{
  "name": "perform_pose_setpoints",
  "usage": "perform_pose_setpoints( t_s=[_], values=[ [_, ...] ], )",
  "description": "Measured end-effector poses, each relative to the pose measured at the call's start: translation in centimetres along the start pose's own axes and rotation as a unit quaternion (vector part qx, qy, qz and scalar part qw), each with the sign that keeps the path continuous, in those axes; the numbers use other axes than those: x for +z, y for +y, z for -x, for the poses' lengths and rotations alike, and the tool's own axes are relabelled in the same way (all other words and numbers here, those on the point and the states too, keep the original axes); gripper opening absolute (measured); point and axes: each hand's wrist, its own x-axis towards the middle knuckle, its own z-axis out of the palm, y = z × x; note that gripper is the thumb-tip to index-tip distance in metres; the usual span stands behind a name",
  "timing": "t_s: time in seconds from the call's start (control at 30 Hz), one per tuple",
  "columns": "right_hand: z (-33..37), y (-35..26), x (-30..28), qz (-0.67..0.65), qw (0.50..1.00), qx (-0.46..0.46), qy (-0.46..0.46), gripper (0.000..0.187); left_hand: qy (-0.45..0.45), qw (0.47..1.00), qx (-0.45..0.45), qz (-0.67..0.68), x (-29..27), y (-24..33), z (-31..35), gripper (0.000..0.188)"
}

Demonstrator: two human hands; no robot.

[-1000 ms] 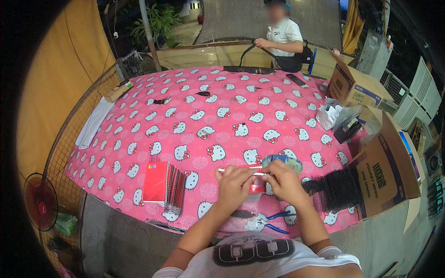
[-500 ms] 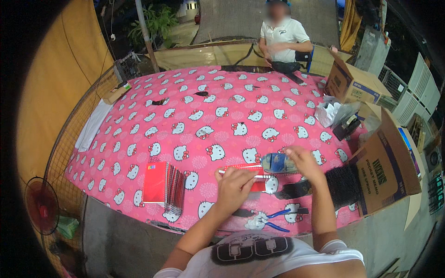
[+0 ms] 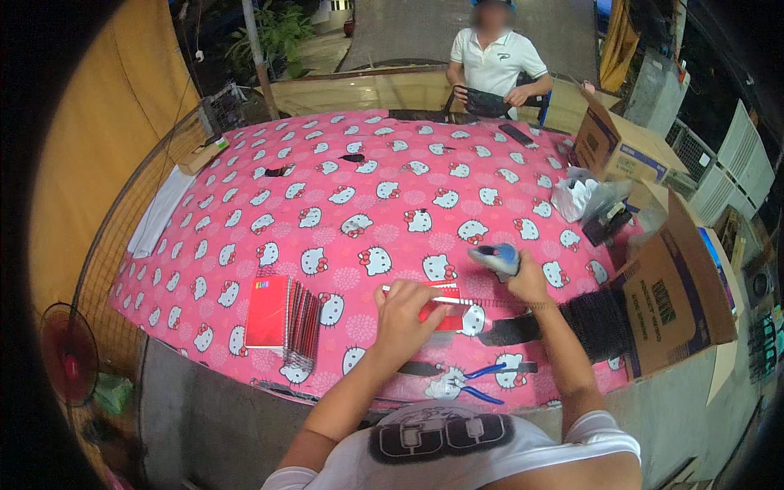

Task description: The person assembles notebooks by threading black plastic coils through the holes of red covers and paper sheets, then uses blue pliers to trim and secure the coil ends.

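My left hand (image 3: 404,314) grips a small red notebook (image 3: 449,320) along its white upper edge, fingers closed over it. A thin dark spiral wire (image 3: 498,303) runs from that edge rightward to my right wrist. My right hand (image 3: 528,280) is closed round a worn blue-and-grey hand-sized tool (image 3: 498,260), raised beyond the notebook; its exact kind is unclear. Left of my left hand stands a stack of red spiral notebooks (image 3: 273,314). Pliers with blue handles (image 3: 482,384) lie near the table's front edge.
A cardboard box (image 3: 678,302) lies on its side at right, black spiral wires (image 3: 600,327) spilling from it. Behind are plastic bags (image 3: 576,196) and another carton (image 3: 625,147). A person (image 3: 498,61) across the pink-covered table (image 3: 359,196) holds a black pouch (image 3: 487,102).
My right hand has lifted and turned the blue-and-grey tool away from the notebook, exposing the spiral wire. Across the table, the person now holds up the black pouch with both hands.
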Motion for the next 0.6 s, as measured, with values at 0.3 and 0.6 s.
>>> perform_pose_setpoints(
  t_s=[0.3,0.6],
  values=[
    [-2.4,-6.1,-5.4,-0.171,0.959,-0.133,-0.184,0.025,0.018,0.999,-0.034,0.024,0.2,-0.2,-0.4,0.037],
    [-1.8,-9.6,-4.8,-0.342,0.917,-0.113,-0.173,0.034,0.053,0.995,-0.063,0.048,-1.0,-1.4,0.1,0.039]
  ],
)
